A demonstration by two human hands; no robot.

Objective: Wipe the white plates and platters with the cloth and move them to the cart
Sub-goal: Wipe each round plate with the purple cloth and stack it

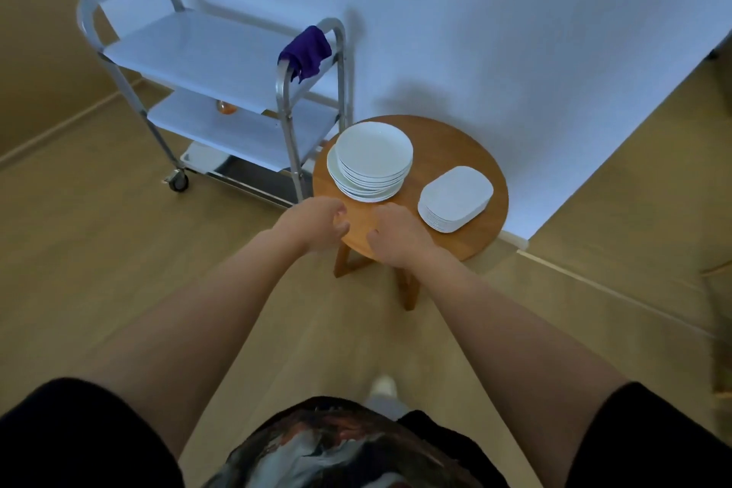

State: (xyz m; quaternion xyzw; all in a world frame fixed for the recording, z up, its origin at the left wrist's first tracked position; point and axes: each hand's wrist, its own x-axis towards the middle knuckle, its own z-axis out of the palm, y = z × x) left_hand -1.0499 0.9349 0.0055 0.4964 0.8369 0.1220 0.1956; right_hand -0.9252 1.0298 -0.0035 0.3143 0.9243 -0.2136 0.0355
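Reaching empty, loosely curled left hand (317, 222) and right hand (396, 234) toward stacked round white plates (372, 164); I'd grab the purple cloth (305, 51) first

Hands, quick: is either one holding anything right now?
Left hand: fingers loosely curled, holding nothing.
Right hand: fingers loosely curled, holding nothing.

sleeves: short black sleeves (79, 420) are worn, forearms left bare
shirt front: a mottled rust, grey and white print (336, 448) is seen
hands: left hand (317, 222) and right hand (396, 234) are ungloved
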